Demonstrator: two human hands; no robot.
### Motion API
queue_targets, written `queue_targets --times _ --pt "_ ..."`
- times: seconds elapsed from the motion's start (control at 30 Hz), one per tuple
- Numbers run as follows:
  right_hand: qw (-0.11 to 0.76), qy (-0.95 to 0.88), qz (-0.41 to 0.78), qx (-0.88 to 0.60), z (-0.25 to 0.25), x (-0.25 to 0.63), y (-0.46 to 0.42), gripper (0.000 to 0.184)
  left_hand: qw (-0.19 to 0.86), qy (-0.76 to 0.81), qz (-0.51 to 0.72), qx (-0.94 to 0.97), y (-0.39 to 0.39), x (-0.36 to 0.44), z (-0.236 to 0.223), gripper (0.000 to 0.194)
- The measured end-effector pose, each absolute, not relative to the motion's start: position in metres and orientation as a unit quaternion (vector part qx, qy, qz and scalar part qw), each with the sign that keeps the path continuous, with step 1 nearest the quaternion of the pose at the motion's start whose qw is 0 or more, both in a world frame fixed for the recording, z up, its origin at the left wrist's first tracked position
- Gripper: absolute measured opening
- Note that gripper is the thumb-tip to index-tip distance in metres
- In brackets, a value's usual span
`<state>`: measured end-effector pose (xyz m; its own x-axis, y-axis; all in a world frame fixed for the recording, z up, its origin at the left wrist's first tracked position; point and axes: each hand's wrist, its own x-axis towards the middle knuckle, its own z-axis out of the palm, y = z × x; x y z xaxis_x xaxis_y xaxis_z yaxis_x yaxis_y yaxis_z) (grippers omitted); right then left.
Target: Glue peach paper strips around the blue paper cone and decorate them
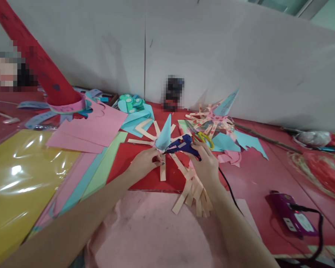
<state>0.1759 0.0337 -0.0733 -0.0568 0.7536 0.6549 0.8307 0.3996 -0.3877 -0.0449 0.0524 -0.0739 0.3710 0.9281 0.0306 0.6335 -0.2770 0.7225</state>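
Observation:
My right hand [205, 163] is closed round a blue glue gun [181, 145], whose nozzle points left at the foot of a light blue paper cone [164, 136]. My left hand [145, 162] pinches the base of that cone where it meets a fan of beige paper strips [145, 132] lying on red paper [128, 156]. More loose beige strips [192, 193] lie under my right wrist. The gun's black cord [230, 193] runs back toward me.
Scissors with yellow-green handles [202, 138] lie just behind the gun. A finished strip-and-cone star [212, 117] sits farther back. Pink sheets [92, 128], a yellow sheet [19, 175] and green-blue sheets lie left. A purple power strip [292, 217] is at right, a white wall behind.

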Motion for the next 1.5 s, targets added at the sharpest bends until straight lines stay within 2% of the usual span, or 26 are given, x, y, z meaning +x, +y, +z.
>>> queue_targets --times 0.37,0.5,0.57,0.7,0.87,1.27,1.5 --pt "0.426 -0.757 -0.079 -0.488 -0.068 0.177 0.032 0.012 0.315 0.515 0.217 0.767 0.052 -0.044 -0.072 0.009" --pt "0.429 -0.762 -0.092 -0.477 -0.068 0.175 0.032 0.009 0.294 0.486 0.255 0.782 0.048 -0.044 -0.07 0.011" --pt "0.43 -0.763 -0.099 -0.473 -0.068 0.175 0.032 0.009 0.253 0.468 0.302 0.791 0.046 -0.044 -0.07 0.014" --pt "0.426 -0.769 -0.109 -0.463 -0.066 0.174 0.032 0.009 0.106 0.417 0.386 0.816 0.043 -0.044 -0.07 0.017" --pt "0.421 -0.768 -0.121 -0.467 -0.064 0.174 0.031 0.009 0.007 0.4 0.375 0.836 0.04 -0.043 -0.07 0.027" --pt "0.414 -0.769 -0.146 -0.464 -0.063 0.176 0.031 0.011 0.045 0.395 0.39 0.83 0.044 -0.043 -0.074 0.039" --pt "0.405 -0.779 -0.18 -0.444 -0.057 0.175 0.029 0.009 -0.012 0.374 0.356 0.856 0.039 -0.04 -0.069 0.042"
